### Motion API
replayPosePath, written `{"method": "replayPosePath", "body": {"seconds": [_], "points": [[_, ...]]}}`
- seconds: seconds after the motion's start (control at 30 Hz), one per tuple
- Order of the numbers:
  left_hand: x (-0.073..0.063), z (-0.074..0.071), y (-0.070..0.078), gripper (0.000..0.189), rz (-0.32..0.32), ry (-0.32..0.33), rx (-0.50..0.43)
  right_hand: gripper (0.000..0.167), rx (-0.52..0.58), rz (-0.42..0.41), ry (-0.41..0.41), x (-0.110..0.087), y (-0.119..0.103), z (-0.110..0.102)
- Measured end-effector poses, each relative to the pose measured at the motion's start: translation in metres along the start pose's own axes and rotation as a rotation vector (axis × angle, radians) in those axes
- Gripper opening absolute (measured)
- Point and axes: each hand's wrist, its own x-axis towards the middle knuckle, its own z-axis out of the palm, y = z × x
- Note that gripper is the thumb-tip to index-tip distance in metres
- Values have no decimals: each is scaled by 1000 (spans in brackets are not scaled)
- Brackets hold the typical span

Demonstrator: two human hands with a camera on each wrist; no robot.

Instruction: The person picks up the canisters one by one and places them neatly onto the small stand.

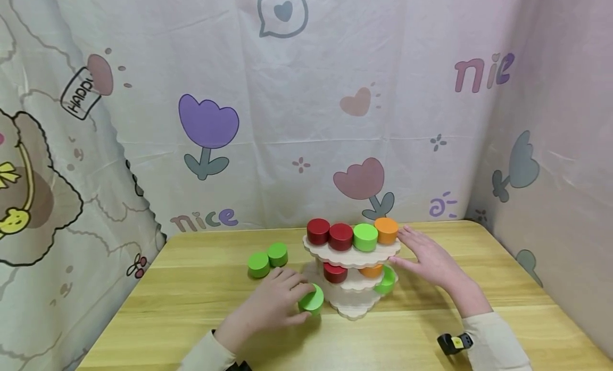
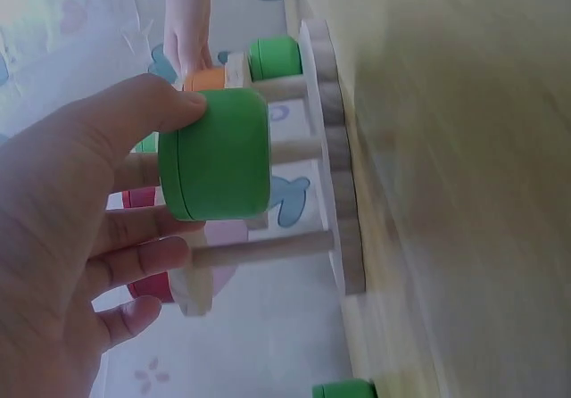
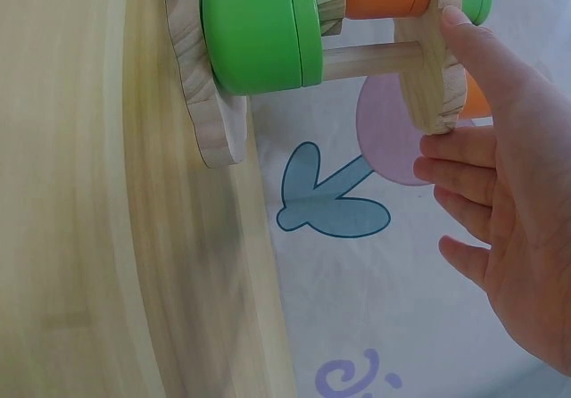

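Observation:
A green round wooden block (image 1: 312, 302) is in my left hand (image 1: 273, 303), pinched between thumb and fingers, just left of a tiered wooden stand (image 1: 351, 258). In the left wrist view, the thumb presses one end of this green block (image 2: 223, 157) and the fingers lie along the other side. On the stand's scalloped top tier sit two red blocks (image 1: 341, 237), a green one (image 1: 365, 238) and an orange one (image 1: 386, 230). My right hand (image 1: 433, 262) touches the top tier's right edge, its fingers fairly straight, seen also in the right wrist view (image 3: 517, 175).
A red block (image 1: 335, 272) and a partly hidden orange block (image 1: 371, 271) sit under the top tier. Lower right on the stand is another green block (image 1: 386, 280). Two green blocks (image 1: 259, 265) lie on the wooden table (image 1: 191, 286). A printed curtain (image 1: 287, 121) hangs behind.

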Motion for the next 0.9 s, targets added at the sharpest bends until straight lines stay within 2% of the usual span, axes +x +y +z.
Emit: {"method": "replayPosePath", "body": {"seconds": [0.33,0.7,0.9], "points": [[13,6,15,46,67,32,40,79,4,3,-4,1,0,3],[34,7,42,43,25,37,104,79,1,3,-4,3,0,2],[42,16,56,41,30,18,130,78,-2,4,-2,2,0,2]]}}
